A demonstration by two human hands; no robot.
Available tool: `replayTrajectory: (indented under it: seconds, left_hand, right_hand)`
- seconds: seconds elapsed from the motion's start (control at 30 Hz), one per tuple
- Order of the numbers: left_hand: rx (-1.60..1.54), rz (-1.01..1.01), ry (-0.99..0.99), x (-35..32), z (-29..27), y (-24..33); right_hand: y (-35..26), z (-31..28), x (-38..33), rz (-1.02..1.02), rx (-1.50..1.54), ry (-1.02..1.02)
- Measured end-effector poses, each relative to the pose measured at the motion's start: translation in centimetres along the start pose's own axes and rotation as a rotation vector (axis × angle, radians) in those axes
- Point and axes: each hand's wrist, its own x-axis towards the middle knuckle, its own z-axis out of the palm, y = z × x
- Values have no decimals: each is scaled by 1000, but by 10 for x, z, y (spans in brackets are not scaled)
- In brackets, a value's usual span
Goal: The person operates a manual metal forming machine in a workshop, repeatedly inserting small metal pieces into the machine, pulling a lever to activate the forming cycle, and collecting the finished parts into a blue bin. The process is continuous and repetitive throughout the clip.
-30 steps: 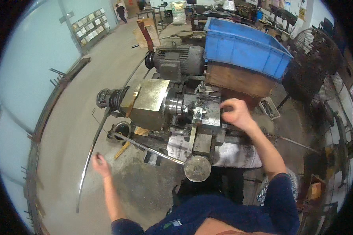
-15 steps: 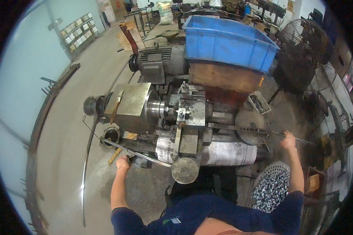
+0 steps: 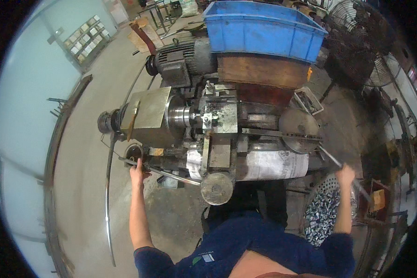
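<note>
My left hand is closed around the outer part of a long shiny lever rod, which runs to a round metal disc at the front of a small lathe. On the right, my right hand grips another lever rod, slanting from the end of a flat bar with holes. Between the hands stands the lathe's greasy tool slide. To its left is a bright chuck beside a headstock with a sheet-metal cover. A small part at the chuck's centre is too small to make out.
A perforated basket of small metal parts sits below my right arm. Behind the lathe, a blue crate rests on a wooden box, beside a motor. A large fan stands far right. A long bar leans at left.
My left hand has moved up onto the left lever rod. My right hand has come nearer to me, swinging the right rod's outer end down. The whole view has shifted slightly.
</note>
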Motion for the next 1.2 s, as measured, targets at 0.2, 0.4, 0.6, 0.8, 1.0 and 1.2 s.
replayTrajectory:
  seconds: [0.2, 0.4, 0.6, 0.8, 1.0, 1.2]
  left_hand:
    - [-157, 74, 30, 23, 22, -37]
    - [-93, 39, -35, 12, 22, -20]
    - [51, -45, -59, 17, 12, -17]
    - [236, -130, -63, 21, 3, -12]
    - [44, 14, -166, 6, 12, -14]
    - [-84, -17, -96, 4, -11, -65]
  right_hand:
    - [-58, -59, -96, 282, 90, -301]
    - [-74, -78, -101, 376, 188, -391]
    - [-74, -74, -105, 318, 178, -317]
    - [-10, -22, -45, 109, 32, -98]
    - [-12, 5, 76, 222, -108, -47]
    - [-77, -9, 30, 53, 275, 170]
